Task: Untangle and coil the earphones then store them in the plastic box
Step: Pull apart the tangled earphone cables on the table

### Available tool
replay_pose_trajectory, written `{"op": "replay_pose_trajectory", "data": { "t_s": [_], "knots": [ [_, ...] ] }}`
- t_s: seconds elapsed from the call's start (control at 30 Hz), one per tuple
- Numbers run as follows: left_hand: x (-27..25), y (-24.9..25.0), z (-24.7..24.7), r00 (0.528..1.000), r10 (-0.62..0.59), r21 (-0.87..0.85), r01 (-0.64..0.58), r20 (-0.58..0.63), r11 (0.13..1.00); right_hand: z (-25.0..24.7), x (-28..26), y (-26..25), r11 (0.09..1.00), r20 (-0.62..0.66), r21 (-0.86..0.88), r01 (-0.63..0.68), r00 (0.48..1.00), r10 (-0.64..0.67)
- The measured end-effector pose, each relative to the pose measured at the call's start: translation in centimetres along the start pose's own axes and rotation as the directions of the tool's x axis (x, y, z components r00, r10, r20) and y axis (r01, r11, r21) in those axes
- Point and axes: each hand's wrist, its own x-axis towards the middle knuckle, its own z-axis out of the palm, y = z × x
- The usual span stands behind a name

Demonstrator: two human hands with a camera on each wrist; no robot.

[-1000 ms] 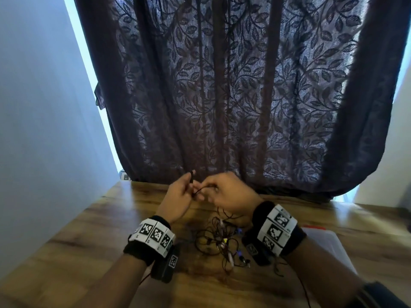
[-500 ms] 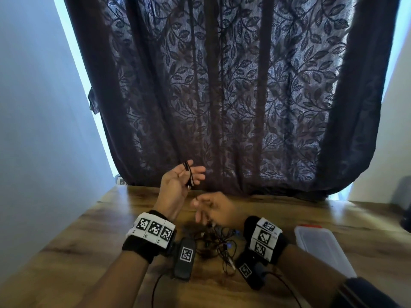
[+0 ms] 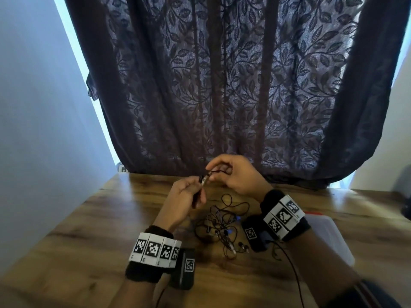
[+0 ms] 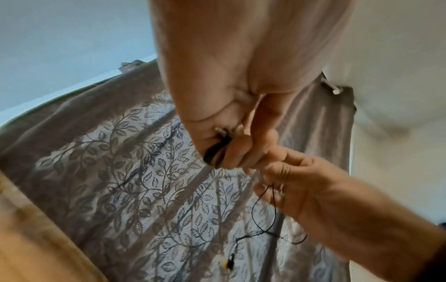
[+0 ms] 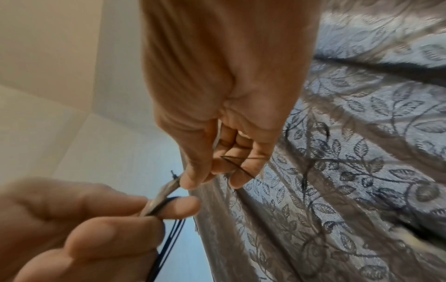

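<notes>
The black earphones (image 3: 222,227) lie in a tangled heap on the wooden table (image 3: 111,218) between my wrists. My left hand (image 3: 200,187) is raised above the table and grips the metal plug (image 3: 204,180) with a few turns of black cable (image 4: 213,152) held against the fingers. My right hand (image 3: 211,172) meets it from the right, thumb and forefinger pinching the cable (image 5: 235,164) just beside the plug (image 5: 166,188). A loose strand (image 4: 265,209) hangs from the right hand (image 4: 277,171) down towards the heap. The clear plastic box (image 3: 329,236) sits at the right, partly behind my right forearm.
A dark leaf-patterned curtain (image 3: 222,85) hangs along the table's far edge. A pale wall (image 3: 33,107) runs down the left side. A thin black lead (image 3: 293,274) trails from my right wrist camera across the table. A dark object (image 3: 405,210) shows at the right edge.
Half a second ago my hands were apart, the left raised with the plug, the right lower. The right hand has risen to the plug and pinches the cable there.
</notes>
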Motion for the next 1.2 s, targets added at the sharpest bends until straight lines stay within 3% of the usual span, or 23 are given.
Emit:
{"op": "replay_pose_trajectory", "data": {
  "t_s": [0.13, 0.23, 0.33, 0.5, 0.57, 0.67, 0.77, 0.9, 1.03, 1.2],
  "knots": [
    [-2.3, -0.9, 1.0, 0.999, -0.041, -0.165, 0.044, 0.017, 0.985, 1.1, -1.8, 0.9, 0.991, -0.14, 0.13, 0.032, 0.99, -0.014],
    [-4.2, -1.4, 2.2, 1.0, -0.017, -0.251, 0.02, 0.011, 0.968, 2.4, -3.3, 1.4, 0.973, -0.184, 0.231, -0.001, 0.982, 0.045],
    [-5.8, -1.8, 3.3, 0.999, 0.022, -0.38, -0.038, -0.046, 0.924, 4.4, -5.2, 2.1, 0.969, -0.146, 0.241, -0.047, 0.986, 0.084],
    [-6.9, -2.7, 4.3, 0.989, -0.04, -0.589, -0.051, -0.139, 0.806, 8.1, -9.3, 2.6, 0.907, 0.077, 0.397, -0.139, 0.99, 0.118],
    [-6.6, -3.3, 4.1, 0.977, -0.041, -0.523, -0.076, -0.209, 0.849, 8.6, -10.6, 2.9, 0.953, 0.15, 0.238, -0.188, 0.976, 0.155],
    [-6.2, -4.2, 3.7, 0.943, 0.04, -0.226, -0.12, -0.331, 0.967, 8.7, -12.0, 3.0, 0.955, 0.289, 0.132, -0.267, 0.931, 0.22],
    [-6.0, -5.3, 3.5, 0.912, 0.093, -0.093, -0.141, -0.399, 0.986, 7.8, -12.4, 2.6, 0.956, 0.354, 0.01, -0.294, 0.895, 0.272],
    [-5.8, -7.3, 2.5, 0.857, 0.128, 0.049, -0.119, -0.499, 0.992, 5.8, -12.4, 2.6, 0.96, 0.314, -0.117, -0.253, 0.908, 0.277],
    [-5.6, -7.2, 1.6, 0.786, 0.144, 0.118, -0.091, -0.602, 0.989, 5.2, -12.9, 2.7, 0.962, 0.244, -0.048, -0.27, 0.93, 0.274],
    [-6.2, -6.7, 0.1, 0.684, 0.121, 0.059, -0.114, -0.72, 0.992, 4.5, -13.2, 4.5, 0.941, 0.015, 0.048, -0.335, 0.942, 0.335]
  ]
}}
